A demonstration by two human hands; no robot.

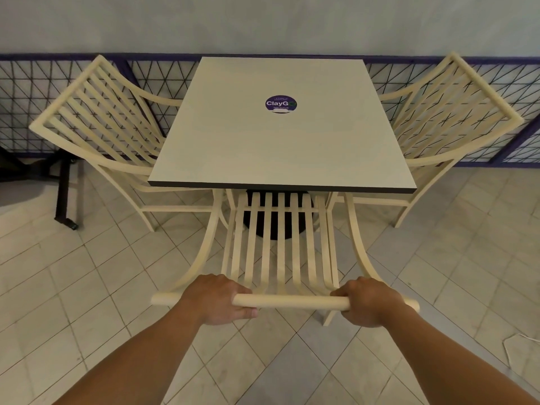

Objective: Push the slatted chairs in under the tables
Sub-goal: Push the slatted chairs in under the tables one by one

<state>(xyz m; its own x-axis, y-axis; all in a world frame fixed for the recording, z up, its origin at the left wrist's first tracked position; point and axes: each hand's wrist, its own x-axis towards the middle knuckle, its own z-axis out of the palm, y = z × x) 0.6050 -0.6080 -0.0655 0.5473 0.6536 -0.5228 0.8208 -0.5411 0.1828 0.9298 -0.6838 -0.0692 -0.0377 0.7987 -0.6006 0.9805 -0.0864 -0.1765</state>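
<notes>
The near cream-coloured slatted wooden chair (279, 252) stands directly ahead of the person, its back toward them and its seat already partly under the square pale-topped table with the dark edge band (280, 141); the chair's round top rail (289, 301) runs left to right across the view, square to the table's near edge, so the push has to go straight forward, away from the body; both hands sit on that rail at about the same reach, neither nearer than the other; the left hand (217, 299) is wrapped over the rail left of the slats, fingers curled under, and the right hand (369, 305) is closed round it right of the slats, so each is clamped on the rail; the curved arms of the chair splay out on either side below the table edge; I judge the chair roughly half in, with more travel left before the back meets the table; two matching slatted chairs, one at the left (99, 118) and one at the right (447, 112), stand tucked against the table's sides.
</notes>
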